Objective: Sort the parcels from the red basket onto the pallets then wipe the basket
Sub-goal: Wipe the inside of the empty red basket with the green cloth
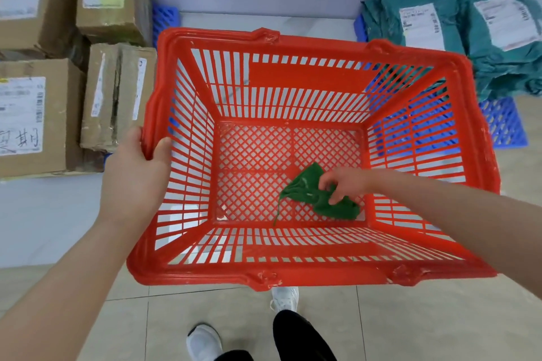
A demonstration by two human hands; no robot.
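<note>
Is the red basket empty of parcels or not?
Empty of parcels. Only a green cloth lies on the floor of the red basket, held by the right hand; the left hand grips the rim.

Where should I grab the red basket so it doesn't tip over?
Probably the thick rim of the red basket on a short side, coming from outside, as the left hand does with its thumb hooked over the lip. The slatted walls slope and look thin, and no carrying handle shows. The right hand holds the green cloth inside.
</note>
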